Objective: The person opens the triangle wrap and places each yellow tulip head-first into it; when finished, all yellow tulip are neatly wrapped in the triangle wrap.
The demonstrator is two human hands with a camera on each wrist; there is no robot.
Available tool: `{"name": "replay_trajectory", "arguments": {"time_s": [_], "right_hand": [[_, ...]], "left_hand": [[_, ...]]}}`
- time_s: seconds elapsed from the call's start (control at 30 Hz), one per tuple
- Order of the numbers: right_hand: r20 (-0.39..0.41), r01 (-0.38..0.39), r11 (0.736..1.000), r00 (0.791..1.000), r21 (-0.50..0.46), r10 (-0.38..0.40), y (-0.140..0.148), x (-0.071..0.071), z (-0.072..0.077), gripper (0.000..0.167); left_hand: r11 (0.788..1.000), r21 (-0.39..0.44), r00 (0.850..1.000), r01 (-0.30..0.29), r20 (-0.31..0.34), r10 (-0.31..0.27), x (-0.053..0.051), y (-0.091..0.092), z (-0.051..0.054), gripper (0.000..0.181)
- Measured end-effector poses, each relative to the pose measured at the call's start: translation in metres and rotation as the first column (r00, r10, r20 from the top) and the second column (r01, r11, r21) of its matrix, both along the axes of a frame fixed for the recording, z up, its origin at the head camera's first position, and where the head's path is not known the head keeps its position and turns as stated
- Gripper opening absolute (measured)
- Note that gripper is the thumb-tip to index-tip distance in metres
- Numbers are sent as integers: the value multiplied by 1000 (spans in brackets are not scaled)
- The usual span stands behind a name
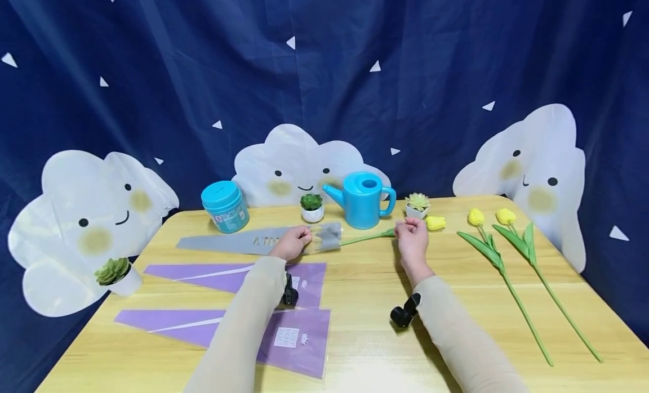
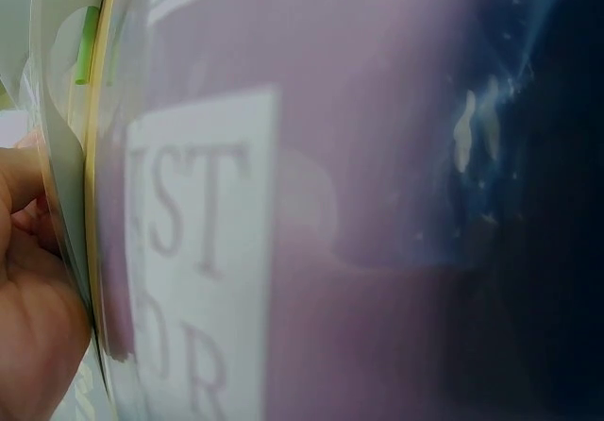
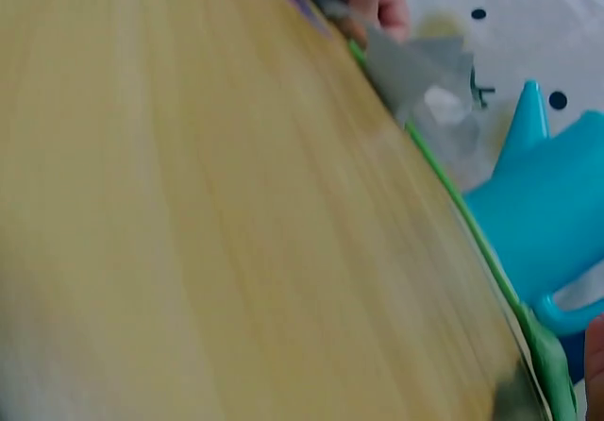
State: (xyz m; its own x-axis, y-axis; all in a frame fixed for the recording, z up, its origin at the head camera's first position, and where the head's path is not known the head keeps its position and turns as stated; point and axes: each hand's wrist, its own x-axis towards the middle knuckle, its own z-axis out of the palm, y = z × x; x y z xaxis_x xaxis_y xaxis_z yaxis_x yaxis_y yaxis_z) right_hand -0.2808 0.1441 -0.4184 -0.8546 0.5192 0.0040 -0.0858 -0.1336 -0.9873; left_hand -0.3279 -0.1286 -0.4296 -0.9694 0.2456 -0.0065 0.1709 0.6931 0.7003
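My left hand [image 1: 291, 243] pinches the grey flower sleeve [image 1: 223, 241] near its wide, partly see-through end. In the left wrist view, the left hand [image 2: 38, 279] is at the left edge, partly hidden by the sleeve. A tulip's green stem [image 1: 367, 237] reaches into that open end, and its yellow bloom [image 1: 435, 223] sticks out past my right hand [image 1: 413, 244]. My right hand pinches this tulip by its leaves, just below the bloom. The right wrist view shows the stem [image 3: 462, 209] running into the grey sleeve [image 3: 425, 81].
Two purple sleeves [image 1: 304, 359] lie in front on the left. Two yellow tulips [image 1: 522, 303] lie on the right. Along the back stand a blue tub [image 1: 225, 207], a small succulent pot [image 1: 312, 213], a blue watering can [image 1: 362, 204] and another succulent [image 1: 417, 210]. One more succulent [image 1: 121, 277] is far left.
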Motion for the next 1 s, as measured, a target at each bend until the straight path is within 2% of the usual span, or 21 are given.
{"name": "replay_trajectory", "arguments": {"time_s": [0.13, 0.2, 0.27, 0.37, 0.53, 0.73, 0.8, 0.87, 0.93, 1.0], "right_hand": [[47, -75, 984, 997, 163, 69, 9, -1, -4, 25], [68, -152, 957, 988, 246, 139, 11, -2, -5, 29], [82, -232, 919, 973, 318, 217, 12, -2, -6, 32], [97, -324, 845, 945, 426, 314, 12, -3, -7, 36], [173, -427, 694, 897, 580, 408, 13, -6, -15, 38], [221, -474, 531, 854, 702, 470, 11, -12, -21, 30], [231, -461, 476, 855, 749, 464, 10, -14, -22, 27], [243, -438, 423, 865, 793, 439, 7, -16, -22, 24], [250, -410, 386, 882, 827, 400, 3, -16, -22, 21], [247, -377, 362, 901, 853, 357, -1, -16, -21, 19]], "left_hand": [[1000, -2, 1000, -15, 9, 16, 0, 0, -1, 13], [1000, -3, 1000, -18, 14, 18, -1, 0, -1, 13], [1000, -4, 1000, -18, 17, 18, -1, -1, -1, 13], [1000, -1, 1000, -16, 16, 16, -1, -1, -1, 13], [1000, -2, 1000, -12, 12, 12, 0, 0, -1, 12], [1000, 3, 1000, -13, 12, 13, 0, 1, -2, 12], [1000, 7, 1000, -18, 13, 18, 0, 2, -1, 13], [1000, 6, 1000, -20, 16, 20, 0, 3, 0, 13], [1000, 3, 1000, -20, 16, 20, 1, 3, 0, 14], [1000, -4, 1000, -21, 16, 21, 1, 3, 1, 14]]}}
